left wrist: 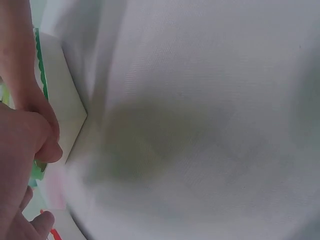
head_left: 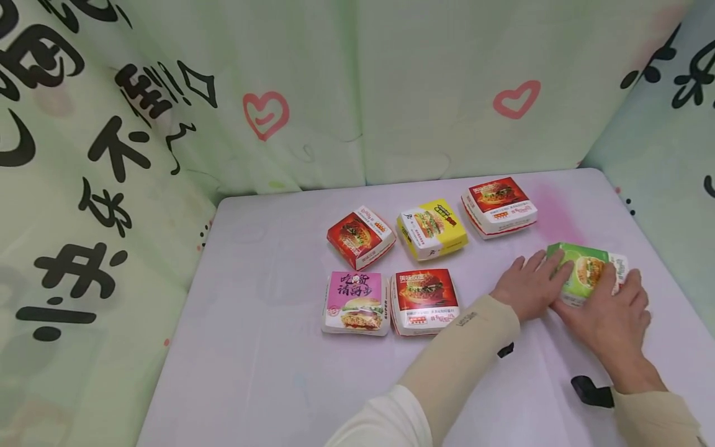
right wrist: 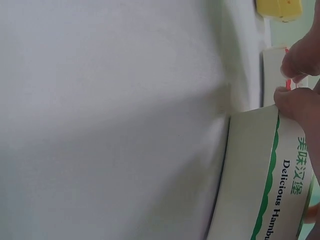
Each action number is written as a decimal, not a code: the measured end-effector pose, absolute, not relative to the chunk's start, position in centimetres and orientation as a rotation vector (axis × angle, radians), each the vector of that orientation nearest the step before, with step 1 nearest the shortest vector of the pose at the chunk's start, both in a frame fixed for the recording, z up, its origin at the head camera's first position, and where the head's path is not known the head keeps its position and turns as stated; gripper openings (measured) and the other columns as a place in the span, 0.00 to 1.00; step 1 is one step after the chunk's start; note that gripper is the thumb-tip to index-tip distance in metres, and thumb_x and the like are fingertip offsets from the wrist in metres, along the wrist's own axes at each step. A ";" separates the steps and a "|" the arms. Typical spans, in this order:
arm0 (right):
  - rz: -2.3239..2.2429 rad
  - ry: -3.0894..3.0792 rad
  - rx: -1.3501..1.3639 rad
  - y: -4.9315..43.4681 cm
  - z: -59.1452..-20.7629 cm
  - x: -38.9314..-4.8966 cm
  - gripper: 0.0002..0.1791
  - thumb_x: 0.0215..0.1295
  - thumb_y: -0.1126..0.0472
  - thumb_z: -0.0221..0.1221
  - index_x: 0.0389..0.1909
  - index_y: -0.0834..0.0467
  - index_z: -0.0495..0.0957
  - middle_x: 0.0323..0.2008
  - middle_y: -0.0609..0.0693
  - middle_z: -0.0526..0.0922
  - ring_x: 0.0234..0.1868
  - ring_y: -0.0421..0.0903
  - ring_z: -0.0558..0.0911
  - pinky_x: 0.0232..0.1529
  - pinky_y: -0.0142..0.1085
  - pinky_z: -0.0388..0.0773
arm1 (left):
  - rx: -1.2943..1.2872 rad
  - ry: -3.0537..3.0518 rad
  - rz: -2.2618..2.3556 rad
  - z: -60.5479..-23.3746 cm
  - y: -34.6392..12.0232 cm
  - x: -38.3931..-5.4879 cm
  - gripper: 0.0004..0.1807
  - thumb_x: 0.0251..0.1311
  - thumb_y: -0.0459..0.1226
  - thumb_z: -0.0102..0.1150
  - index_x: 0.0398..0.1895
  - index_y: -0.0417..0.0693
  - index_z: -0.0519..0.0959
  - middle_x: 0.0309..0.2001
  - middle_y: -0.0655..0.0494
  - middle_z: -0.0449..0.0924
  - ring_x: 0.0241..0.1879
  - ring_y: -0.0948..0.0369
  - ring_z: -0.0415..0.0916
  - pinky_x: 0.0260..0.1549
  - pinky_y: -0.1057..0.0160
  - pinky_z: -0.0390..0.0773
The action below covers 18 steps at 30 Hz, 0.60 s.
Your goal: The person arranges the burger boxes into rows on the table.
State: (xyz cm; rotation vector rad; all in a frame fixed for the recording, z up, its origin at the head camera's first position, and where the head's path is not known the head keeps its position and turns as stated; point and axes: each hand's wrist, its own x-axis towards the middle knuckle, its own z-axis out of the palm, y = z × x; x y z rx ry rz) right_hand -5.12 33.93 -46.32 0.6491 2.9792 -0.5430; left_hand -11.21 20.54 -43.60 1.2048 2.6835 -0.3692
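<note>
A green and white hamburger box (head_left: 583, 273) lies near the table's right side, lid shut. My right hand (head_left: 611, 316) grips it from the front, thumb at the near left corner and fingers along the right side. At the box's left edge, my left hand (head_left: 533, 288) touches it, its other fingers spread away over the table. In the right wrist view, the box's front (right wrist: 287, 180) reads "Delicious Hamburger", and the right thumb (right wrist: 295, 102) sits on its corner. The left wrist view catches part of my left hand (left wrist: 17, 155) close to the right hand; most fingertips are hidden.
Left of my hands lie several burger boxes: a red one (head_left: 360, 239), a yellow one (head_left: 432, 230), another red one (head_left: 499, 205) at the back, a purple one (head_left: 356, 301) and a red one (head_left: 426, 301) in front. A printed curtain (head_left: 391, 93) hangs behind the table (head_left: 251, 360).
</note>
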 end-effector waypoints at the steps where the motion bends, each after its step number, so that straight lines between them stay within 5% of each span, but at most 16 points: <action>1: -0.552 2.975 0.654 33.9 -46.3 -5.2 0.66 0.58 0.33 0.60 0.74 0.73 0.33 0.71 0.81 0.29 0.69 0.82 0.42 0.58 0.78 0.53 | 1.202 2.685 -0.366 -43.6 20.5 -11.2 0.37 0.76 0.54 0.36 0.80 0.67 0.32 0.81 0.67 0.29 0.80 0.65 0.35 0.76 0.65 0.51; 18: -0.578 3.094 0.511 33.0 -46.3 -5.4 0.65 0.53 0.43 0.68 0.74 0.73 0.37 0.73 0.78 0.33 0.69 0.82 0.44 0.58 0.78 0.57 | 1.231 2.712 -0.278 -44.0 18.7 -12.1 0.38 0.76 0.54 0.37 0.80 0.67 0.32 0.81 0.65 0.29 0.80 0.63 0.33 0.77 0.64 0.50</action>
